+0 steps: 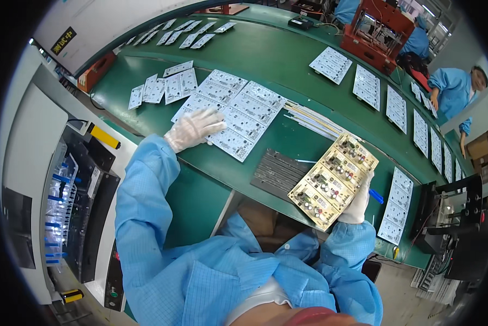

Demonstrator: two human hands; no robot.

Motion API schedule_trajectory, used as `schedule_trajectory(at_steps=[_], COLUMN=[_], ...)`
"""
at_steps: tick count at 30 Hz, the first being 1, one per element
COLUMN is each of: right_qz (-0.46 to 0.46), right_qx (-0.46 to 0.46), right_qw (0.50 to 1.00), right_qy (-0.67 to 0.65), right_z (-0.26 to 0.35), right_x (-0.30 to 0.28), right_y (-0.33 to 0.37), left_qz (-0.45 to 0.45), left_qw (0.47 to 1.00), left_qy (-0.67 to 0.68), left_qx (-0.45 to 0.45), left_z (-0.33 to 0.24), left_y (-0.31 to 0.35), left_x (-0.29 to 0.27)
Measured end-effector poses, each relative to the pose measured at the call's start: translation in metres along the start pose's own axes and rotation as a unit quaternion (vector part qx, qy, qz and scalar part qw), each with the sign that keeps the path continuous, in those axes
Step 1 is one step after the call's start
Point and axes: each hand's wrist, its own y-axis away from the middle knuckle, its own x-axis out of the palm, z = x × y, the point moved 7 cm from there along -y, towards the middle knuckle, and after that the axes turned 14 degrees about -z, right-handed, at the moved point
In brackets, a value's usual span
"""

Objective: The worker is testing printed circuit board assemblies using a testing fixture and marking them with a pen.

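My right hand (360, 202), in a white glove, grips the right edge of a circuit board panel (335, 182). The panel is tilted, and its tan side, crowded with small components, faces up. My left hand (196, 129), also gloved, lies with fingers stretched over the near left edge of some white circuit board panels (243, 118); whether it presses on them I cannot tell. Partly under the held panel is a dark grooved mat (279, 173). A blue pen-like object (376, 196) shows beside my right hand.
Smaller white boards (179, 85) lie beyond my left hand. Thin strips (312, 119) rest behind the mat. More white panels (396, 108) line the green bench (271, 46). A machine (81, 201) stands at left, a black fixture (456, 212) at right. Another person (455, 92) works at far right.
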Motion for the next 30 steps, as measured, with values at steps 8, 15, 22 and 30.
schedule_trajectory(at_steps=[8, 15, 22, 30], right_qz=[0.018, 0.024, -0.011, 0.005], right_qx=[0.034, -0.099, -0.268, -0.581], right_qw=[0.995, 0.994, 0.957, 0.745], right_qy=[-0.088, -0.031, 0.110, 0.327], right_z=[-0.003, 0.031, 0.044, 0.081], right_x=[0.006, -0.009, -0.036, -0.030], right_y=[-0.008, -0.042, -0.051, -0.011], left_qz=[-0.130, -0.081, 0.007, -0.073], left_qw=[0.986, 0.963, 0.905, 0.971], left_qy=[0.079, 0.146, 0.099, -0.027], left_qx=[-0.071, -0.211, -0.414, 0.225], left_z=[0.006, 0.029, 0.056, -0.044], left_y=[-0.034, -0.139, -0.294, -0.585], left_x=[-0.026, -0.064, -0.088, 0.010])
